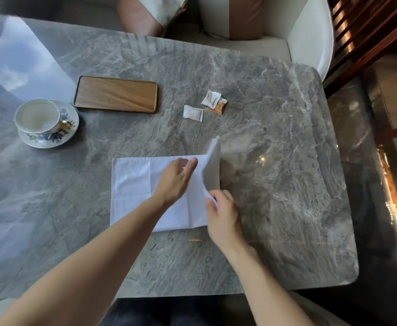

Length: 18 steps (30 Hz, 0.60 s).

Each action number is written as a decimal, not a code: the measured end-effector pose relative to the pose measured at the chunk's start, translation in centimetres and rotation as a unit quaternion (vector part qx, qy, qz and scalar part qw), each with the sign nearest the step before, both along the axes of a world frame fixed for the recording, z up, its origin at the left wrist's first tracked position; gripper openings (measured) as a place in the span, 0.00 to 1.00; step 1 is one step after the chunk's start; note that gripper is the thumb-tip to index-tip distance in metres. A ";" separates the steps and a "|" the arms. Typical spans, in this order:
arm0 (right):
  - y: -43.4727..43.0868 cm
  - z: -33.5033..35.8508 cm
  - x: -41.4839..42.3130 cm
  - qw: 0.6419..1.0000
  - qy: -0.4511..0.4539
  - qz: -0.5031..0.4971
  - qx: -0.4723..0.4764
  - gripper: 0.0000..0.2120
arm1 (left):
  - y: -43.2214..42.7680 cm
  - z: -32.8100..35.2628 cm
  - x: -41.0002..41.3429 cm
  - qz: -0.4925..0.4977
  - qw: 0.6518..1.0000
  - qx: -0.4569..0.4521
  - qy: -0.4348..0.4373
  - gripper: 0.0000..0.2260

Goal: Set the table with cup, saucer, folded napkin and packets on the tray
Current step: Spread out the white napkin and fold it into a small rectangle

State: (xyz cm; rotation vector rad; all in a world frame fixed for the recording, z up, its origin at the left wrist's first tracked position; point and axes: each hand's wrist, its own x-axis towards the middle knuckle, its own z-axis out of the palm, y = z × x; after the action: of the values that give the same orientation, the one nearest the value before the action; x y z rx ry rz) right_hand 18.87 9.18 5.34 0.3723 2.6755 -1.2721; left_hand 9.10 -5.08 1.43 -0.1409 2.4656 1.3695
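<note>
I am folding the white cloth napkin (145,189), which lies flat on the grey marble desk (275,161) right in front of me, near its close edge, so I can work on it with both arms without reaching. My left hand (176,180) rests palm down on the middle of the cloth with its fingers spread and closed on nothing; I judge it is there to pin the fabric and mark the line where the fold should turn. My right hand (223,215) has its grip pinched shut on the near right corner of the napkin, and that right edge stands lifted off the desk as an upright flap just beside my left fingertips, ready to be carried over to the left. The wooden tray (116,94) sits empty farther back, left of centre, well apart from the napkin, so nothing is on it yet. The floral teacup (37,115) stands upright on its matching saucer (71,128) at the left, just beside the tray's near left corner, an easy slide away. Three small packets (194,113) lie loose on the desk to the right of the tray, two white and one orange, the orange one partly under a white one. By my reckoning the task is early: the fold comes first, then everything goes onto the tray
</note>
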 end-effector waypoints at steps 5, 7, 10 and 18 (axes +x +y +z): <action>-5.8 -0.2 0.5 0.996 0.006 0.081 -0.020 0.06 | -3.2 1.6 -2.6 0.102 0.993 0.032 -0.042 0.23; -7.7 -0.5 0.8 0.995 0.004 0.097 -0.034 0.04 | -5.5 1.4 -2.9 0.119 0.992 0.002 -0.027 0.21; -10.1 -1.0 1.3 0.992 0.000 0.116 -0.044 0.05 | -8.9 1.0 -3.0 0.152 0.988 0.004 -0.035 0.18; -15.5 -2.3 2.3 0.984 -0.040 0.174 -0.025 0.10 | -15.3 -0.3 -1.6 0.128 0.989 -0.061 -0.044 0.18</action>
State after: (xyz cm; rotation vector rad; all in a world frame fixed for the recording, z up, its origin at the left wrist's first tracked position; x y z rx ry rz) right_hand 21.16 -6.28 3.02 -0.0522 2.4939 -1.1845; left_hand 7.47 -20.36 1.11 -0.5526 2.5233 1.2756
